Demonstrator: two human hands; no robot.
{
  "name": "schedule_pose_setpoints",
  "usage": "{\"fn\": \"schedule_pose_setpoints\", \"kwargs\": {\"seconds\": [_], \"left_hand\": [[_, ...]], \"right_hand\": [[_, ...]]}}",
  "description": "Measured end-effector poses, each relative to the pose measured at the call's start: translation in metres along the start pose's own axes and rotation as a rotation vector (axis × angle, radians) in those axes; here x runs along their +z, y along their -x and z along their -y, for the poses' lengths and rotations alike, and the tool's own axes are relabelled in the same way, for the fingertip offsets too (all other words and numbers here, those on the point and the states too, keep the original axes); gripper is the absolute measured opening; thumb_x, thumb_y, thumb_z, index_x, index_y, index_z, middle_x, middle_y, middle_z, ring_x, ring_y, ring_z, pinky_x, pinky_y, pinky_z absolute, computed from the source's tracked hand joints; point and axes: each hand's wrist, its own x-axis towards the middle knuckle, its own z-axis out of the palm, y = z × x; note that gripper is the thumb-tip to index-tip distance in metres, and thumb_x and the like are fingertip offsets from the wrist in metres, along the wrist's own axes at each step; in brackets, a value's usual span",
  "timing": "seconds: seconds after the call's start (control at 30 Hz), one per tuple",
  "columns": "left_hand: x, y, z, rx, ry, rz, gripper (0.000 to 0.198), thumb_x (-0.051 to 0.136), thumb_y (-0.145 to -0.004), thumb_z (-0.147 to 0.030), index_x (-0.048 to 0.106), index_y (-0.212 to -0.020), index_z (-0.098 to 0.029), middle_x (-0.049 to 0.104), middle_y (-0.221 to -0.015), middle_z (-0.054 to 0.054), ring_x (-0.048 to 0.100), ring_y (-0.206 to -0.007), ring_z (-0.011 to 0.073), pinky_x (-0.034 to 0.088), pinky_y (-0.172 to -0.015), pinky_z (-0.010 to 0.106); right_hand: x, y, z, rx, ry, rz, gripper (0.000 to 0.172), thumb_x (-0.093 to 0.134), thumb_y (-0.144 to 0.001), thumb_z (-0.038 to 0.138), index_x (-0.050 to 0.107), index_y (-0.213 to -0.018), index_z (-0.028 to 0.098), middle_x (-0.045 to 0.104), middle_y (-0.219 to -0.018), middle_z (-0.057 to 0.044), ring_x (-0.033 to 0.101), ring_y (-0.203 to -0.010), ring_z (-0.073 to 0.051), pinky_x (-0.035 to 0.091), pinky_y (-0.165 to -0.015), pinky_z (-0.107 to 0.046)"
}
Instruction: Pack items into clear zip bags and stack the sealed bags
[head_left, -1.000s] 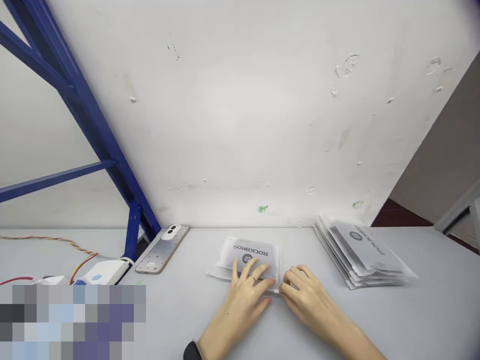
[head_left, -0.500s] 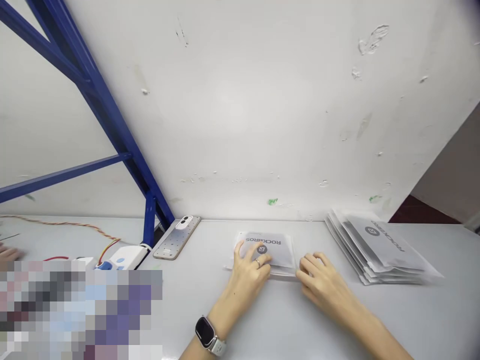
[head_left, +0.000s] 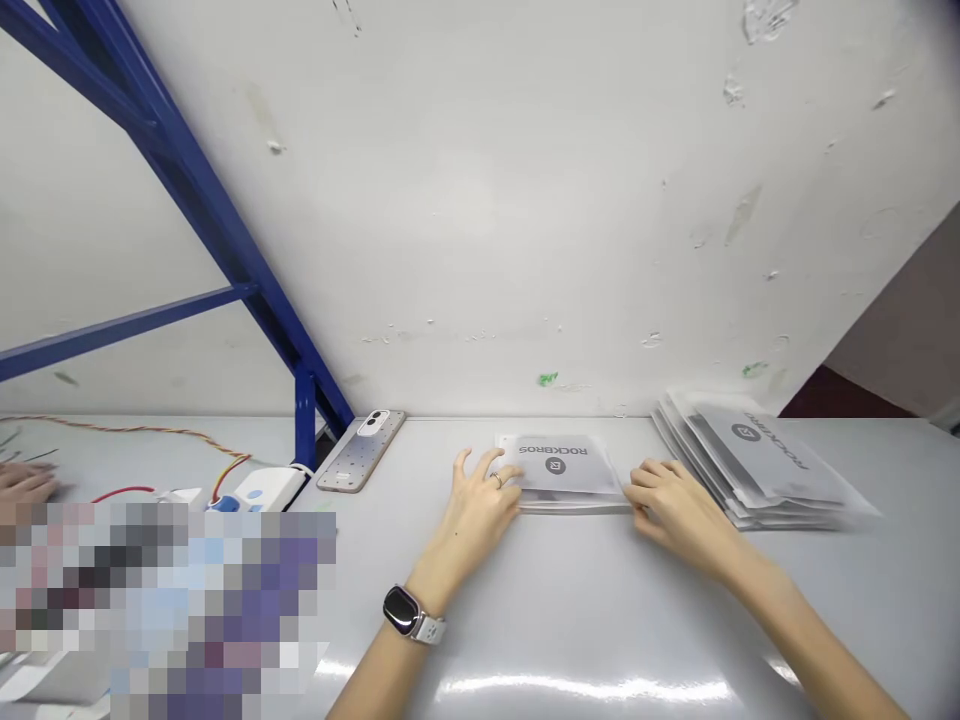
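A flat frosted pouch printed with a dark logo lies on the grey table near the wall. My left hand, with a ring and a wristwatch, rests at the pouch's left edge, fingers spread and touching it. My right hand sits at the pouch's right edge, fingers curled loosely against it. Neither hand lifts the pouch.
A fanned stack of the same pouches lies at the right. A phone lies face down by a blue steel frame. A white device with coloured wires sits left, where another person's hand shows.
Both my hands have moved apart from the pouch's middle to its left and right edges. The view has shifted, so everything sits further right and higher.
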Motion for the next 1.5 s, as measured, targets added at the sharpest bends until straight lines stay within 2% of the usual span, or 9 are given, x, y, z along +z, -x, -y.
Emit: {"fn": "schedule_pose_setpoints", "kwargs": {"seconds": [0.43,0.83,1.07,1.27,1.37,1.5], "left_hand": [[-0.002,-0.001,0.002,0.011,-0.009,-0.028,0.013,0.058,-0.079,-0.012,0.061,-0.071,-0.022,0.067,-0.112,0.000,0.047,-0.120,0.0294,0.024,-0.099,0.061],[0.002,-0.001,0.005,0.015,0.017,-0.014,0.016,0.056,-0.076,-0.009,0.060,-0.066,-0.021,0.068,-0.109,0.001,0.048,-0.118,0.0296,0.024,-0.099,0.062],[-0.001,-0.001,0.002,-0.006,0.060,-0.001,0.015,0.055,-0.074,-0.008,0.059,-0.068,-0.021,0.069,-0.106,0.000,0.049,-0.120,0.0285,0.011,-0.103,0.067],[0.000,-0.001,0.004,-0.015,0.085,0.012,0.016,0.054,-0.074,-0.007,0.057,-0.067,-0.021,0.070,-0.105,-0.001,0.049,-0.122,0.0282,0.006,-0.105,0.066],[0.000,-0.001,0.004,-0.025,0.122,0.045,0.017,0.051,-0.075,-0.007,0.057,-0.069,-0.021,0.072,-0.096,-0.001,0.057,-0.112,0.0249,0.003,-0.107,0.064],[0.000,0.000,0.005,-0.055,0.144,0.112,0.018,0.048,-0.075,-0.008,0.059,-0.076,-0.022,0.071,-0.087,-0.002,0.067,-0.081,0.0166,0.003,-0.110,0.061]], "right_hand": [[-0.010,0.005,-0.008,0.055,-0.023,0.078,0.021,0.045,-0.071,0.001,0.042,-0.061,0.019,0.051,-0.064,0.002,0.045,-0.070,-0.015,0.030,-0.069,-0.029],[-0.010,0.006,-0.007,0.069,-0.018,0.114,0.022,0.044,-0.070,0.001,0.041,-0.059,0.019,0.050,-0.062,0.001,0.046,-0.069,-0.015,0.029,-0.067,-0.029],[-0.013,0.006,-0.006,0.101,-0.028,0.148,0.022,0.043,-0.069,0.001,0.038,-0.058,0.019,0.049,-0.061,0.002,0.045,-0.067,-0.015,0.028,-0.066,-0.028],[-0.013,0.007,-0.006,0.100,-0.056,0.169,0.021,0.042,-0.068,0.001,0.037,-0.058,0.019,0.049,-0.063,0.002,0.043,-0.065,-0.014,0.028,-0.065,-0.027],[-0.013,0.008,-0.006,0.116,-0.056,0.174,0.021,0.042,-0.067,0.001,0.037,-0.058,0.019,0.048,-0.063,0.002,0.041,-0.062,-0.013,0.027,-0.062,-0.026],[-0.013,0.008,-0.006,0.127,-0.076,0.203,0.020,0.042,-0.068,0.002,0.038,-0.058,0.020,0.049,-0.063,0.002,0.041,-0.059,-0.013,0.027,-0.060,-0.026]]}}
